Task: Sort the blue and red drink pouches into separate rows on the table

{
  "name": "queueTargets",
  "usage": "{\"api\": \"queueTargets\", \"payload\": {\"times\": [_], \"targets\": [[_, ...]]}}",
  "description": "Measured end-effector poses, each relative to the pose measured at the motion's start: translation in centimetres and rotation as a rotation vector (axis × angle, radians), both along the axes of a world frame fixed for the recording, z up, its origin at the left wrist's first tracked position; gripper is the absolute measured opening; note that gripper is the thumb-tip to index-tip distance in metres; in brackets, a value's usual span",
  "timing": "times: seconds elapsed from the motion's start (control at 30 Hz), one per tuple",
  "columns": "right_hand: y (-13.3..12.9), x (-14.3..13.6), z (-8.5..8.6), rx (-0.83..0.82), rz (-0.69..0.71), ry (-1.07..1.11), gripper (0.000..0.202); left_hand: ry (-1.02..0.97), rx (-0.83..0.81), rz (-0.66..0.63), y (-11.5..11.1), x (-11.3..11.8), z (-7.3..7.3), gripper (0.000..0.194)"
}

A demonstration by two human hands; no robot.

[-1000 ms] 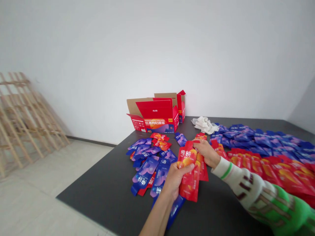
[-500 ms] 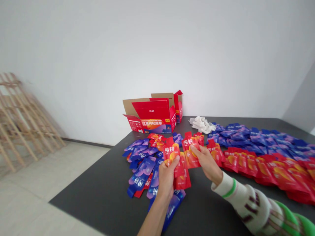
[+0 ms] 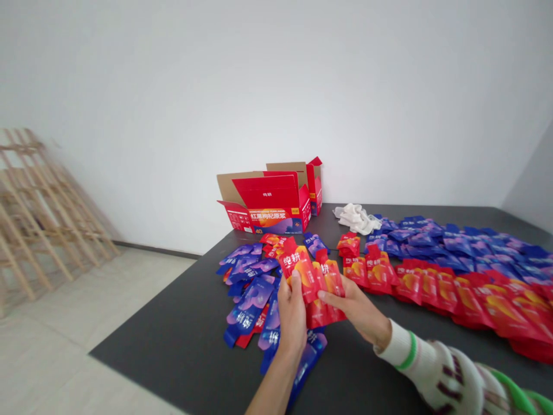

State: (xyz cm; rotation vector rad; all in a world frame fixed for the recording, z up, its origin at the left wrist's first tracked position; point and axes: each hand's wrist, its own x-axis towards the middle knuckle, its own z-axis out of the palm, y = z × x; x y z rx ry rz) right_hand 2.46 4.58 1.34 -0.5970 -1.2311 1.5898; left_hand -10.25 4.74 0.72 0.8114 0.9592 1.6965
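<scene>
My left hand is closed on red pouches, its thumb across the front of the nearest one. Just right of it, my right hand pinches another red pouch, which overlaps those in the left hand. The held pouches are fanned above the table, and their exact number is hard to tell. Beneath and left of my hands lies a loose pile of blue pouches with some red ones among them. Right of my hands, a row of red pouches lies on the dark table.
An open red box stands at the back of the table, with a second open box behind it. White cloth lies to their right. Many blue pouches spread across the right side. Wooden racks lean at the far left.
My right hand has moved left and slightly down, bringing its red pouch against those in my left hand. The left-hand pouches have tilted further left. The view has shifted slightly.
</scene>
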Motion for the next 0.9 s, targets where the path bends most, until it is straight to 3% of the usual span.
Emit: {"api": "queueTargets", "payload": {"times": [0.2,0.5,0.63,0.9], "targets": [[0.2,0.2,-0.3,-0.151,-0.045,0.093,0.046,-0.220,0.013,-0.130,0.5,-0.1,0.3,0.037],[1.6,1.7,1.1,-0.254,-0.258,0.146,0.041,-0.281,-0.079,-0.075,0.7,-0.8,0.3,0.037],[1.8,1.9,1.7,-0.237,-0.214,0.164,0.038,-0.264,-0.108,-0.093,0.6,-0.5,0.3,0.034],[0.5,-0.1,-0.1,-0.177,-0.210,0.113,0.042,-0.178,-0.077,-0.284,-0.4,1.2,0.4,0.043]]}}
